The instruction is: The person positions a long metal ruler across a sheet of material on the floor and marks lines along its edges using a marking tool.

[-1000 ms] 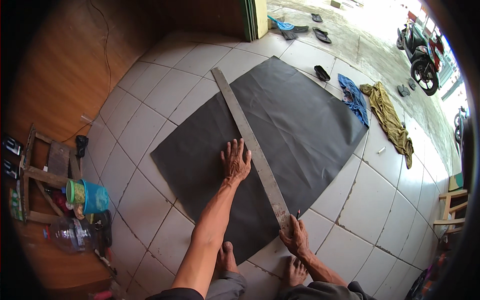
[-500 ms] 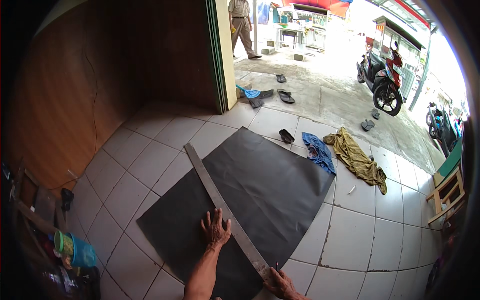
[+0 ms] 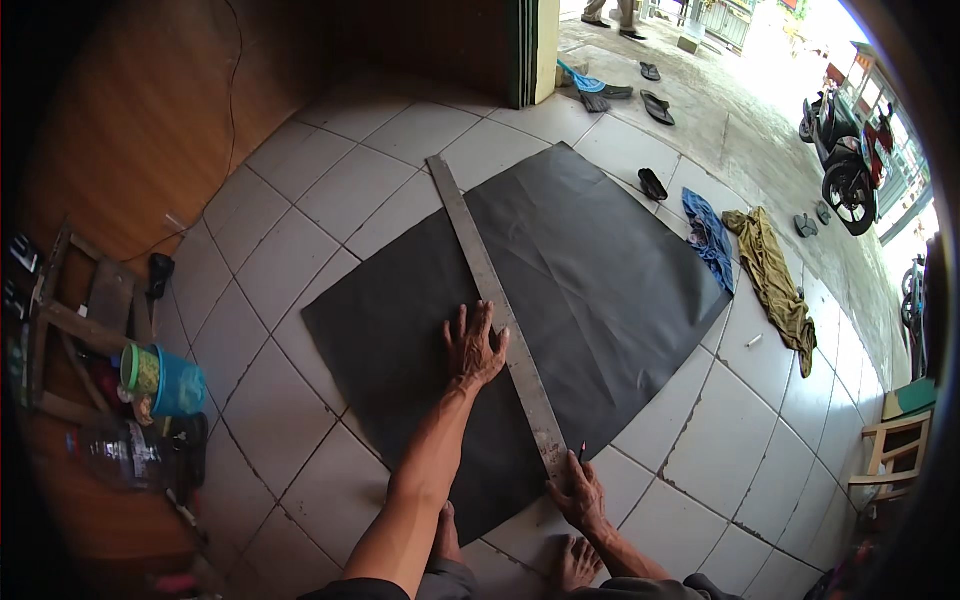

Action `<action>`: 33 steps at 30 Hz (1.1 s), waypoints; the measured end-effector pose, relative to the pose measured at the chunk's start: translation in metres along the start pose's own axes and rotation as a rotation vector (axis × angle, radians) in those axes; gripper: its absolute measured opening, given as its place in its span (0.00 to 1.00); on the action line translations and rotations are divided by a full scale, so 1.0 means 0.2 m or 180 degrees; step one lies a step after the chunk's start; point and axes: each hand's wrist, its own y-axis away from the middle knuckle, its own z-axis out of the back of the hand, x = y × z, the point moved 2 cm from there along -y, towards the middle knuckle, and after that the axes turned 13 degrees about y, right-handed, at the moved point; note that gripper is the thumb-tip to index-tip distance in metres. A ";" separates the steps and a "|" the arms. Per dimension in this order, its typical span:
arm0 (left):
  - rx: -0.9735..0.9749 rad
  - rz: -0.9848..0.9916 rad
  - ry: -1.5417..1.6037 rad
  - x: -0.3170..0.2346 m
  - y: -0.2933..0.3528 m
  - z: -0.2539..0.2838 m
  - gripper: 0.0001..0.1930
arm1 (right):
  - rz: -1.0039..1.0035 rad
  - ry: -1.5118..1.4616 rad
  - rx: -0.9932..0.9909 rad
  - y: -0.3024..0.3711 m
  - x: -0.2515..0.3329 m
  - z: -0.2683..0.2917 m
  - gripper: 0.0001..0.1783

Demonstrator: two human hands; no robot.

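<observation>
A large black sheet [image 3: 605, 255], leather-like and slightly creased, lies flat on the floor. Across it runs a long metal ruler [image 3: 490, 265], its far end reaching past the sheet's edge. My left hand [image 3: 475, 347] lies with fingers spread on the sheet, the thumb side against the ruler's left edge. At the ruler's near end, my right hand [image 3: 580, 495] is closed, pressing on that end. A slim pen [image 3: 583, 453] pokes up from its fingers, tip upward; the rest of it is hidden by the hand.
White tiles [image 3: 300, 420] surround the sheet. Blue cloth [image 3: 708, 238] touches its right corner, beside an olive cloth [image 3: 770, 280]. A black sandal [image 3: 652, 184] and small white stick [image 3: 755, 341] lie nearby. Left stands a blue container [image 3: 182, 382]; my bare foot [image 3: 577, 562] is near the sheet.
My view has tilted down and turned left, bringing my feet into sight. Both hands keep their places along the ruler, which lies about the same on the sheet.
</observation>
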 end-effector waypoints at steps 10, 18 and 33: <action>-0.0172 -0.0037 -0.0021 -0.03 0.01 0.00 0.34 | -0.0062 -0.0093 -0.0019 0.02 0.00 0.02 0.42; -0.0188 -0.0047 0.0007 -0.02 0.00 0.00 0.34 | -0.0182 -0.0002 0.0185 0.02 0.01 0.03 0.43; -0.0230 -0.0020 -0.0097 0.01 0.02 -0.02 0.34 | -0.0148 -0.0035 0.0095 0.02 0.01 0.02 0.42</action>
